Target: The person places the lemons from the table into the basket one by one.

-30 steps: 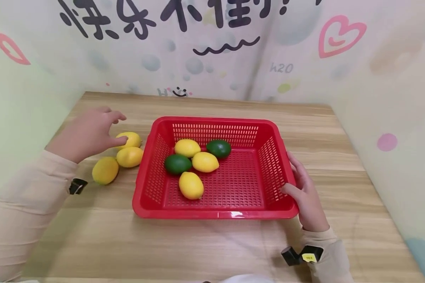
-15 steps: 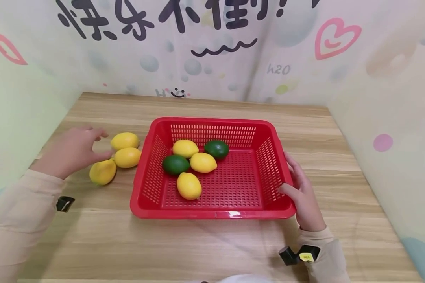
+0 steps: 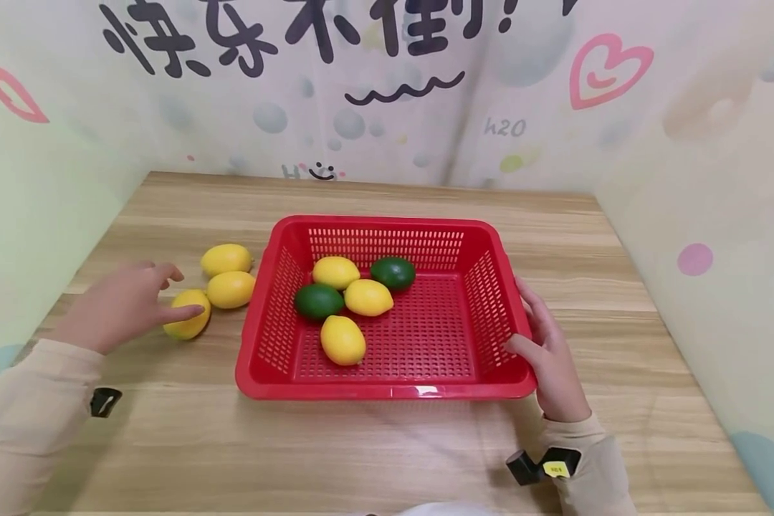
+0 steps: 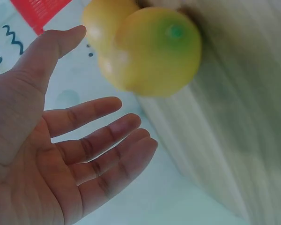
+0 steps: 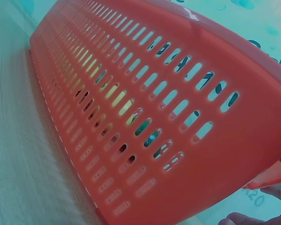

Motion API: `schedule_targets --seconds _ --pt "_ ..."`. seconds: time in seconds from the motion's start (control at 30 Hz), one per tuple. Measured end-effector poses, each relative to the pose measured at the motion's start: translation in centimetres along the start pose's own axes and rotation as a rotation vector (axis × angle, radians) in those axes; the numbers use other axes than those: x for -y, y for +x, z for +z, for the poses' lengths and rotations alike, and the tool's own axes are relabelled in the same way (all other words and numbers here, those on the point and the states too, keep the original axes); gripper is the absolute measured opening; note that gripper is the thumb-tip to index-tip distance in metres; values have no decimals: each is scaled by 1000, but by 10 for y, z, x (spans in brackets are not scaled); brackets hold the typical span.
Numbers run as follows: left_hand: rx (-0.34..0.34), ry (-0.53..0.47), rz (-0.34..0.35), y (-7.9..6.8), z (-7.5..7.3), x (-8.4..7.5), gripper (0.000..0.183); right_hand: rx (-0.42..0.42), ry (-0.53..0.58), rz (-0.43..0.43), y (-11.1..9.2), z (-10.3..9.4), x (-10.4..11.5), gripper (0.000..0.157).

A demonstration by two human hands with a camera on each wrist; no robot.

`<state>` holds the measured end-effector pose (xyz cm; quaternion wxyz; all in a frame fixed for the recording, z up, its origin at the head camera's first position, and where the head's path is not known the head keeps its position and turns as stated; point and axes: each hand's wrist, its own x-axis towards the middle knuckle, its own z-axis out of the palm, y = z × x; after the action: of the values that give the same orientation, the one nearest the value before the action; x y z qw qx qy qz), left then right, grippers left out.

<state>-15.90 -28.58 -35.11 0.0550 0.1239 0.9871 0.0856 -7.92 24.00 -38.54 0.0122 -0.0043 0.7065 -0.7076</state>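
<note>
My left hand hovers at the left beside a yellow fruit with a green tip. In the left wrist view its fingers are spread and hold nothing; the yellow fruit lies beyond the thumb. Two lemons sit between that fruit and the red plastic basket. My right hand grips the basket's right side, thumb over the rim, its other fingers partly hidden outside. Inside lie several lemons and two dark green fruits, gathered toward the left.
The wooden table carries everything. A printed wall stands close behind it, with side walls at left and right. Through the slots of the basket wall, yellow and green fruit show in the right wrist view.
My left hand has moved left and toward me, from over the lemons to beside the green-tipped yellow fruit. The right hand stays on the basket. The head view has shifted slightly.
</note>
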Motion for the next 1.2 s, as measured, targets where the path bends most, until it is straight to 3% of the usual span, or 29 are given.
schedule_targets --seconds 0.13,0.4,0.63,0.87,1.2 --pt "-3 -13 9 2 9 0 78 1 1 -5 0 0 0 78" --pt "-48 -16 40 2 19 1 59 -4 12 -11 0 0 -2 76" --pt "-43 -33 49 0 25 6 58 -4 1 -19 0 0 -2 77" --pt "-3 -138 -8 -6 28 14 64 1 -25 -27 2 0 -3 80" --pt "-14 -156 -62 -7 34 17 62 -3 -23 -25 2 -1 -4 79"
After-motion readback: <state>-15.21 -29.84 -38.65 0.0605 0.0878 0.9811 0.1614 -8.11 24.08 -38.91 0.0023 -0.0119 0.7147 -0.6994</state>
